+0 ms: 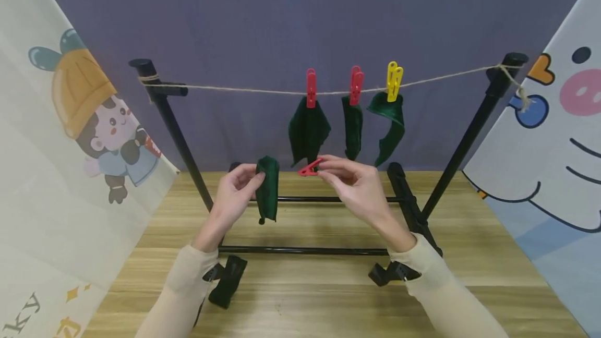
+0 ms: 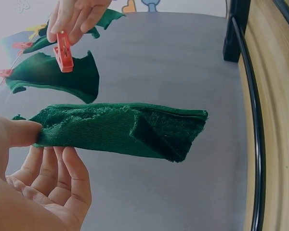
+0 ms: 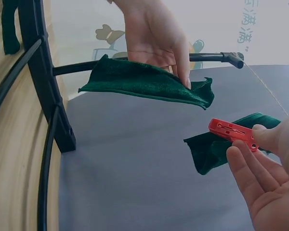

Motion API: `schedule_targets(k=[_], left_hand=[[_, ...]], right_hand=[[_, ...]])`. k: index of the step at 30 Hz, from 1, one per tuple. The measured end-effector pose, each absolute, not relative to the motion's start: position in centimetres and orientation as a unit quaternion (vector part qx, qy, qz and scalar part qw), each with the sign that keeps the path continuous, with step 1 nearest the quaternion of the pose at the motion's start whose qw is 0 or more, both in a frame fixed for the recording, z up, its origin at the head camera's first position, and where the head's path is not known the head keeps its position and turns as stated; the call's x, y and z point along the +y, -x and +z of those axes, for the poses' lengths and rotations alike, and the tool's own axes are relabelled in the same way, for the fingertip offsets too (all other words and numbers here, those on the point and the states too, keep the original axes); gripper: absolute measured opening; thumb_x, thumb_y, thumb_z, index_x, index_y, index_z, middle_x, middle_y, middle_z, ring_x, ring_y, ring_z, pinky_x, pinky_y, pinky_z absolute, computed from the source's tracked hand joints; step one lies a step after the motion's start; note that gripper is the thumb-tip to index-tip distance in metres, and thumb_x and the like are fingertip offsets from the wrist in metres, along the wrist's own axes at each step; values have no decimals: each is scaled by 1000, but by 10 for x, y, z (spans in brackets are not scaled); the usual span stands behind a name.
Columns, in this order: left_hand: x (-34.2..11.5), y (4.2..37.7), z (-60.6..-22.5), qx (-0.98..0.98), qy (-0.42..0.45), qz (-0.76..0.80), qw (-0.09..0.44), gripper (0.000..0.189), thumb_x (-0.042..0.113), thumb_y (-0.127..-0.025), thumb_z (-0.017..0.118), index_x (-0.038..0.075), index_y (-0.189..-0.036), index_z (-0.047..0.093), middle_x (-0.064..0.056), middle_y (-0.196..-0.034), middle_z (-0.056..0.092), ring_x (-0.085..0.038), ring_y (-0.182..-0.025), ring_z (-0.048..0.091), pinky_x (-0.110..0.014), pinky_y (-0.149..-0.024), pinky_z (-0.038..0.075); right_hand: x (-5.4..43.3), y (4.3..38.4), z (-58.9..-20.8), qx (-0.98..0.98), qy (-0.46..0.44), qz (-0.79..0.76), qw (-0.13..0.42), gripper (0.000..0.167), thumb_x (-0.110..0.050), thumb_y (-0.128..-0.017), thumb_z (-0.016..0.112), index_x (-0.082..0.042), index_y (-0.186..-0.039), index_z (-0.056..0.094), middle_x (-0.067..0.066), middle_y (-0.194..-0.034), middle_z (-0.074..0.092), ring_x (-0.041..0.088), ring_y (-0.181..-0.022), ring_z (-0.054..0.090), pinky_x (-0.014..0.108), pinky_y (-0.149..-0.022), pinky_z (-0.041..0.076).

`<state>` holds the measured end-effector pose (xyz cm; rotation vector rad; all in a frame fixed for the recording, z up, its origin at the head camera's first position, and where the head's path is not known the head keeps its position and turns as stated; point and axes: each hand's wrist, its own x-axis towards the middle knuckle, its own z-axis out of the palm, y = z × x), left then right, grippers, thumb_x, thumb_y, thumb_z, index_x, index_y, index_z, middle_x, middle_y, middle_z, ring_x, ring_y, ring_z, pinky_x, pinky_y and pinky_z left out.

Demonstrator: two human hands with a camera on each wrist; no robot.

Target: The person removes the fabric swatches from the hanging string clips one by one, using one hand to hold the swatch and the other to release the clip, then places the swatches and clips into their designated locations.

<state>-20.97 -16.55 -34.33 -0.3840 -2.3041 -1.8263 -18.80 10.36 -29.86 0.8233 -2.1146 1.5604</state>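
Note:
Between thumb and fingers my left hand [image 1: 236, 192] pinches a strip of dark green cloth [image 1: 267, 189] near its upper end; the cloth hangs down, its edges curling inward in the left wrist view. A red clothespin [image 3: 231, 132] is pinched by its handle end in my right hand [image 1: 357, 186], level with the cloth and a short gap to its right. Above and behind my hands runs a twine line [image 1: 244, 90]. On it hang green cloth pieces [image 1: 307, 129], held by two red clothespins [image 1: 356, 85] and a yellow clothespin [image 1: 394, 81].
Black posts [image 1: 176, 140] of a rack hold the line at both ends, with low crossbars [image 1: 305, 251] below my hands. Another dark cloth piece [image 1: 228, 281] lies on the wooden table [image 1: 300, 301] by my left forearm. Printed curtains stand on both sides.

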Motion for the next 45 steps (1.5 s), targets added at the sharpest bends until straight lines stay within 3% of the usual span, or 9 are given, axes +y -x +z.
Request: schedule_targets(k=[14, 21, 27, 30, 34, 41, 45], left_hand=[[-158, 202, -353, -781, 118, -610, 63, 25, 24, -96, 61, 8, -115, 64, -10, -96, 66, -20, -80, 62, -31, -67, 52], [-161, 206, -369, -781, 114, -611, 57, 27, 31, -94, 63, 12, -113, 64, -7, -98, 69, -20, -76, 64, -47, -68, 53], [-161, 203, -373, -785, 114, -607, 50, 30, 34, -94, 62, 12, -114, 64, -7, -96, 71, -21, -74, 64, -35, -63, 53], [-162, 202, -377, -787, 113, -605, 44, 32, 35, -94, 62, 12, -117, 63, -7, -98, 71, -23, -74, 63, -36, -61, 52], [-164, 198, -384, -786, 101, -610, 28, 35, 35, -94, 62, 12, -121, 60, -7, -103, 70, -28, -62, 57, -35, -54, 50], [-171, 192, -398, -791, 76, -607, -11, 37, 31, -97, 59, 10, -127, 56, -9, -109, 69, -13, -46, 42, -26, -45, 40], [-176, 190, -404, -798, 73, -598, -18, 35, 25, -98, 57, 7, -129, 55, -12, -109, 69, -10, -41, 36, -24, -43, 37]], right_hand=[[114, 184, -320, -746, -277, 588, 145, 23, 4, -86, 68, 4, -109, 68, 15, -113, 67, 20, -81, 70, 32, -67, 57], [117, 181, -331, -744, -258, 603, 125, 26, 3, -86, 68, 4, -113, 66, 18, -102, 70, 20, -77, 70, 34, -68, 57], [122, 179, -341, -752, -246, 599, 123, 25, 2, -87, 67, 4, -112, 66, 18, -98, 70, 24, -75, 69, 32, -65, 56], [124, 177, -346, -758, -233, 598, 116, 25, 1, -87, 68, 3, -113, 66, 17, -98, 71, 27, -75, 69, 30, -65, 56], [127, 176, -354, -757, -212, 610, 99, 26, 0, -88, 68, 2, -114, 66, 17, -100, 70, 29, -76, 70, 33, -68, 56], [133, 172, -367, -763, -184, 616, 70, 26, -3, -89, 67, 1, -114, 66, 15, -102, 70, 33, -78, 69, 32, -67, 56], [137, 172, -375, -767, -172, 615, 62, 26, -4, -89, 68, 0, -114, 67, 14, -101, 71, 26, -76, 70, 33, -68, 56]])
